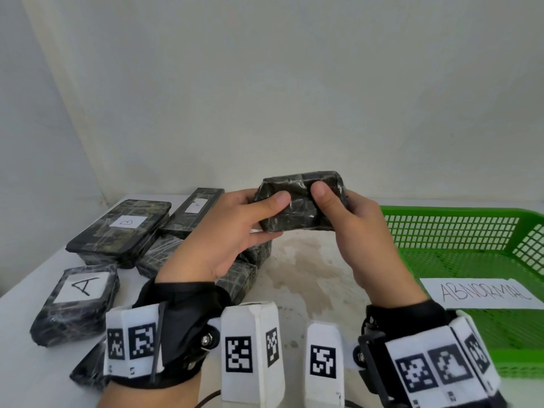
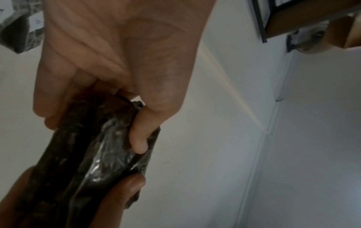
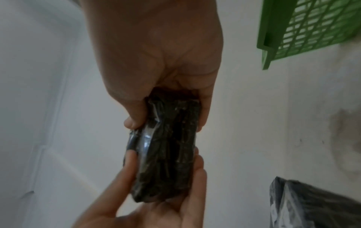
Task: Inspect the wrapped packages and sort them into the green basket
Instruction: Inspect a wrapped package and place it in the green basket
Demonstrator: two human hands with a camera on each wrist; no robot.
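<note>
The held package [image 1: 300, 201], a dark block wrapped in glossy clear film, is raised above the surface [image 1: 309, 275] at scene centre, between the pile of packages on the left and the green basket [image 1: 459, 231] on the right. It touches neither.

Left hand [image 1: 223, 234]: grip clamped on the left end of the held package, thumb on the near face, fingers curled round the far side. In the left wrist view the thumb lies along the film-covered edge of the package [image 2: 101, 146].

Right hand [image 1: 362, 231]: grip clamped on the right end of the same package, thumb pressed on the near face just beside the left thumb, fingers behind. The right wrist view shows the package [image 3: 168, 146] pinched between thumb and fingers of both hands, narrow edge toward the camera.

Remaining packages lie on the left part of the surface:
- package marked B [image 1: 123, 228], far left, resting on top of others;
- long package marked A [image 1: 195, 207], just beyond it, near the wall;
- near package marked A [image 1: 79, 301], at the left edge, label facing up;
- several unlabelled ones partly hidden under the left hand and wrist.

The green basket sits on the right; a white card reading ABNORMAL [image 1: 479, 293] lies inside it on the mesh floor. A wrist band with black-and-white markers [image 1: 191, 343] sits on each forearm.
</note>
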